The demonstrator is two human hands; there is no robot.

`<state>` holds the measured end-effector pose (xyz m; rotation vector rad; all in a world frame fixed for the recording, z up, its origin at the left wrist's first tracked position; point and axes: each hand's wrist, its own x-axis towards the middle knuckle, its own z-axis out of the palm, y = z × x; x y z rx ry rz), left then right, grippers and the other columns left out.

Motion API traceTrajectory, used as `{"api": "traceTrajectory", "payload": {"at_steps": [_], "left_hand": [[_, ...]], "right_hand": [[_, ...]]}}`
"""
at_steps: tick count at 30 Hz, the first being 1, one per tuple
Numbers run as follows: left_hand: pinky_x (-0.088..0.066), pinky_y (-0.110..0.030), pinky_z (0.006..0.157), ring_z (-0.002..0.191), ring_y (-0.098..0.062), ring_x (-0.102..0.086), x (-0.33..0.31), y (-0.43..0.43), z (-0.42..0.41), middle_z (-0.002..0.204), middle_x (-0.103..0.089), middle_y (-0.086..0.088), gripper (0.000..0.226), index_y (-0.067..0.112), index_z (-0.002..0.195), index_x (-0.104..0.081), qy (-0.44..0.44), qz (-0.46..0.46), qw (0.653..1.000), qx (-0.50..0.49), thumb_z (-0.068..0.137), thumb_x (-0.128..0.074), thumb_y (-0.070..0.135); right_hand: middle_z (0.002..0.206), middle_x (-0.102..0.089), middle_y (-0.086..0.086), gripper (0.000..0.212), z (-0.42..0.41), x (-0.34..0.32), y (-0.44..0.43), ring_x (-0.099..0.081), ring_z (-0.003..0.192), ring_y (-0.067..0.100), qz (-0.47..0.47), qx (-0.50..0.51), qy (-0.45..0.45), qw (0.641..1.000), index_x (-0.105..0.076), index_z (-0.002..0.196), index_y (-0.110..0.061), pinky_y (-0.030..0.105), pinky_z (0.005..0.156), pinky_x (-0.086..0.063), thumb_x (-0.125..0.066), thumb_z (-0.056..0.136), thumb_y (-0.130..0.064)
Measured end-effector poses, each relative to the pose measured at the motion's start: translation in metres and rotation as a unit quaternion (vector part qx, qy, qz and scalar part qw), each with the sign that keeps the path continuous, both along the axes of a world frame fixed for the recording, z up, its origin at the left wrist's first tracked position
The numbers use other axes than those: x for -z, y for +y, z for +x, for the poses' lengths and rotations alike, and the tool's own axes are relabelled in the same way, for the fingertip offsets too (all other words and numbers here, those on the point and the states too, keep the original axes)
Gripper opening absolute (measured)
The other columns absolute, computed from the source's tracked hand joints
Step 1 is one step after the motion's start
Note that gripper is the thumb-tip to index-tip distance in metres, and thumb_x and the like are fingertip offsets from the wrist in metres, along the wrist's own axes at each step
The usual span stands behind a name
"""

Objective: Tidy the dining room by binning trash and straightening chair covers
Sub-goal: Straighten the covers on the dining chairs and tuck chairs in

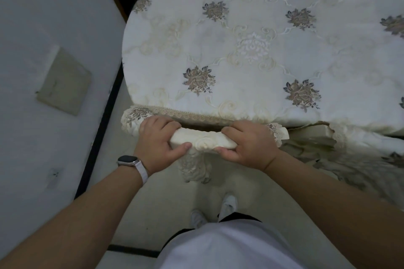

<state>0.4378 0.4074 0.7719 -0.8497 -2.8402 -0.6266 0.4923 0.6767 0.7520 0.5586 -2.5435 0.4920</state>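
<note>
The chair cover (203, 141) runs left to right, just beside the counter (240, 98). The left grip (157, 140) and right grip (249, 144) both clutch it.

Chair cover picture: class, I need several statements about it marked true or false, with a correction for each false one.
1. The left hand and the right hand both hold the chair cover. True.
2. The watch is on the right wrist. False: the watch is on the left wrist.
3. The tablecloth is plain. False: the tablecloth bears embroidered flowers.
4. The shoes are light-coloured. True.
</note>
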Motion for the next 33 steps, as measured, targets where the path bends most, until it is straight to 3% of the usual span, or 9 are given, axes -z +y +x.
{"api": "traceTrajectory", "payload": {"at_steps": [12, 20, 23, 28, 33], "left_hand": [[-0.038, -0.045, 0.090, 0.091, -0.028, -0.056, 0.009, 0.012, -0.003, 0.092, -0.065, -0.005, 0.052, 0.011, 0.090, -0.072, 0.050, 0.024, 0.998, -0.013, 0.076, -0.058, 0.059], [-0.033, -0.043, 0.095, 0.098, -0.024, -0.056, -0.003, 0.013, 0.001, 0.100, -0.067, 0.003, 0.047, 0.020, 0.095, -0.073, 0.001, 0.011, 1.000, -0.005, 0.079, -0.053, 0.060], [-0.033, -0.043, 0.098, 0.100, -0.022, -0.055, -0.007, 0.014, 0.006, 0.103, -0.067, 0.004, 0.048, 0.019, 0.102, -0.071, -0.005, 0.009, 0.999, 0.036, 0.081, -0.052, 0.059], [-0.034, -0.042, 0.097, 0.103, -0.021, -0.058, -0.017, 0.033, 0.018, 0.109, -0.068, 0.004, 0.044, 0.019, 0.107, -0.070, 0.002, 0.026, 0.995, 0.093, 0.086, -0.051, 0.053], [-0.034, -0.042, 0.102, 0.115, -0.023, -0.055, -0.024, 0.063, 0.029, 0.119, -0.065, -0.001, 0.044, 0.015, 0.114, -0.068, 0.024, 0.053, 0.979, 0.193, 0.087, -0.053, 0.047]], "right_hand": [[0.074, -0.060, 0.002, 0.055, -0.011, 0.004, 0.013, -0.058, 0.061, 0.024, 0.021, -0.003, -0.020, 1.000, -0.070, 0.084, -0.014, 0.031, 0.049, -0.043, -0.050, 0.087, -0.065], [0.081, -0.063, 0.004, 0.059, -0.007, -0.001, 0.010, -0.059, 0.066, 0.026, 0.046, 0.017, -0.064, 0.997, -0.072, 0.092, -0.015, 0.031, 0.051, -0.044, -0.044, 0.090, -0.066], [0.092, -0.066, 0.008, 0.054, 0.004, -0.009, 0.007, -0.063, 0.077, 0.030, 0.058, 0.031, -0.095, 0.993, -0.071, 0.105, -0.011, 0.037, 0.059, -0.050, -0.052, 0.089, -0.059], [0.113, -0.066, 0.010, 0.048, 0.039, -0.024, -0.006, -0.063, 0.102, 0.030, 0.062, 0.133, -0.107, 0.983, -0.067, 0.117, -0.010, 0.041, 0.085, -0.050, -0.058, 0.090, -0.048], [0.118, -0.065, 0.011, 0.047, 0.081, -0.040, 0.002, -0.062, 0.107, 0.029, 0.075, 0.233, -0.106, 0.964, -0.066, 0.118, -0.009, 0.040, 0.089, -0.050, -0.061, 0.087, -0.043]]}}
